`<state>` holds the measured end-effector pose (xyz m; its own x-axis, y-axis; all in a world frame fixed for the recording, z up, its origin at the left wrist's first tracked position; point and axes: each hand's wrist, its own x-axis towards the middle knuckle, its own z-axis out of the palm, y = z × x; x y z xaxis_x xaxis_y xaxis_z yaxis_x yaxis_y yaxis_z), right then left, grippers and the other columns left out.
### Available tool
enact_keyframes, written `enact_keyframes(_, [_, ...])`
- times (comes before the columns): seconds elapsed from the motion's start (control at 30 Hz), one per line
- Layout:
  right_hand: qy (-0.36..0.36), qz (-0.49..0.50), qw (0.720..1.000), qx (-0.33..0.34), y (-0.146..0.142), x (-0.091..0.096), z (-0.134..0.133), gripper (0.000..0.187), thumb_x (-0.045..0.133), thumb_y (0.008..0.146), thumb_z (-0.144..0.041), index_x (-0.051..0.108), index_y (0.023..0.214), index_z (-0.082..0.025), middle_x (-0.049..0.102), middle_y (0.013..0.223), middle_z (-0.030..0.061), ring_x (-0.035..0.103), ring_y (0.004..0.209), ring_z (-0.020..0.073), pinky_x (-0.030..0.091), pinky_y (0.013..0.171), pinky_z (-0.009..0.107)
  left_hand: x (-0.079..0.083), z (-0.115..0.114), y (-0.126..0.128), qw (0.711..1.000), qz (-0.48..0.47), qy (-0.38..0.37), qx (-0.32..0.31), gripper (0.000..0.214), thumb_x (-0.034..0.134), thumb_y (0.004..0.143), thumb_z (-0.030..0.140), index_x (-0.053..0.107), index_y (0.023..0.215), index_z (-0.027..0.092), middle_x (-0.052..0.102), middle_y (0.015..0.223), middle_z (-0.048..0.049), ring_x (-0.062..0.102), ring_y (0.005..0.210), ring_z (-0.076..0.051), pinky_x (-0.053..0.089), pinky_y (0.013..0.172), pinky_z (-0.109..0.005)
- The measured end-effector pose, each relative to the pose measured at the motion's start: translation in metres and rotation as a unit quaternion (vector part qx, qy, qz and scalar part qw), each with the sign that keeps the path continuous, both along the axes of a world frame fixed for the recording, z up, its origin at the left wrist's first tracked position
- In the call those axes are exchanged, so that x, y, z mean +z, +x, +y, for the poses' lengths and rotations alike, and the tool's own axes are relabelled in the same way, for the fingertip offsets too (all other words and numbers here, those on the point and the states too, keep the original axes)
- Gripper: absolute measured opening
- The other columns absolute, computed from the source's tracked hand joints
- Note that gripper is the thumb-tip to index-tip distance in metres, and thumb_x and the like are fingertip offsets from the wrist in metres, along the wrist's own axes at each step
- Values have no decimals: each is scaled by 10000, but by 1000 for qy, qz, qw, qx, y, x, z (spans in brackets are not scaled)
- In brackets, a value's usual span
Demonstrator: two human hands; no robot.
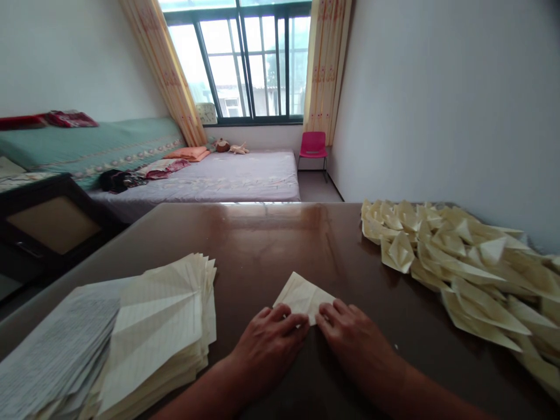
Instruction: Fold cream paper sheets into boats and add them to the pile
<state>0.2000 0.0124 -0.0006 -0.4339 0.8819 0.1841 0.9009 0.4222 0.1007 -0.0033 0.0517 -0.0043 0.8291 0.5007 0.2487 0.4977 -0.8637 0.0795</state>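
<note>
A small folded piece of cream paper (301, 290) lies on the brown table in front of me, one corner pointing away. My left hand (273, 332) grips its near left edge, fingers curled and pressed together. On the near right edge, my right hand (350, 326) pinches the paper, its fingers bent. The two hands are close, with a narrow gap between their fingertips. Both thumbs are mostly hidden. To the left rests a stack of creased, lined paper sheets (153, 326). At the right lies a big heap of folded paper boats (459, 251).
The glossy brown table (262, 233) reaches toward a bed (245, 175) under a window. Printed sheets (56, 338) lie beside the lined stack at the left edge. A dark cabinet (56, 221) stands at the left, and a pink chair (313, 146) by the far wall.
</note>
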Motion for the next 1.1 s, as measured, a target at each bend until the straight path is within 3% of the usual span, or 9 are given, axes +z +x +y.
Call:
enact_keyframes(0.1, [20, 9, 1000, 8, -3, -10, 0, 238, 633, 776, -62, 677, 987, -162, 677, 962, 81, 607, 832, 229, 488, 723, 360, -1, 6, -4, 1000, -8, 5, 11, 267, 466, 941, 276, 570, 1187, 284, 645, 1137, 7, 550, 1009, -168, 493, 832, -323])
enact_keyframes(0.23, [44, 47, 997, 39, 3, -16, 9, 273, 596, 816, -68, 657, 1067, -155, 673, 1051, 84, 605, 906, 220, 509, 811, 349, -4, 12, -11, 995, -2, 34, 92, 366, 592, 863, 370, 563, 1215, 273, 612, 1226, -31, 524, 1121, -241, 512, 884, -391])
enact_keyframes(0.3, [49, 60, 996, 55, 8, -17, 15, 308, 578, 829, -63, 638, 1119, -143, 666, 1090, 89, 596, 963, 222, 512, 855, 346, -4, 12, -12, 994, 14, 39, 103, 383, 616, 843, 379, 573, 1205, 259, 608, 1238, -43, 539, 1111, -251, 525, 882, -400])
enact_keyframes(0.53, [36, 125, 988, 81, 21, -23, 27, 391, 529, 854, -71, 579, 1235, -141, 627, 1210, 110, 538, 1123, 223, 479, 970, 376, 7, 10, -13, 995, 61, 52, 63, 369, 484, 902, 144, 528, 1260, 219, 570, 1293, -80, 516, 1182, -218, 510, 918, -342])
enact_keyframes(0.77, [3, 161, 984, 79, 25, -23, 31, 356, 480, 895, -104, 588, 1231, -158, 625, 1210, 106, 523, 1133, 219, 459, 989, 397, 11, 14, -15, 988, 125, 63, 59, 317, 503, 885, 115, 551, 1194, 162, 630, 1175, -85, 567, 1087, -220, 511, 821, -317])
enact_keyframes(0.97, [-13, 178, 981, 70, 27, -20, 32, 328, 482, 906, -131, 598, 1211, -172, 631, 1195, 102, 515, 1123, 211, 459, 974, 394, 7, 21, -17, 991, 72, 105, 40, 271, 500, 899, 135, 571, 1160, 163, 659, 1036, -79, 598, 1004, -219, 490, 804, -342])
enact_keyframes(1.1, [-23, 205, 976, 74, 27, -14, 31, 260, 494, 915, -180, 638, 1132, -191, 647, 1158, 89, 522, 1081, 203, 458, 954, 389, 8, 11, -11, 995, 9, 95, -19, 216, 470, 932, 202, 600, 1104, 184, 660, 979, -61, 590, 1002, -193, 474, 835, -324])
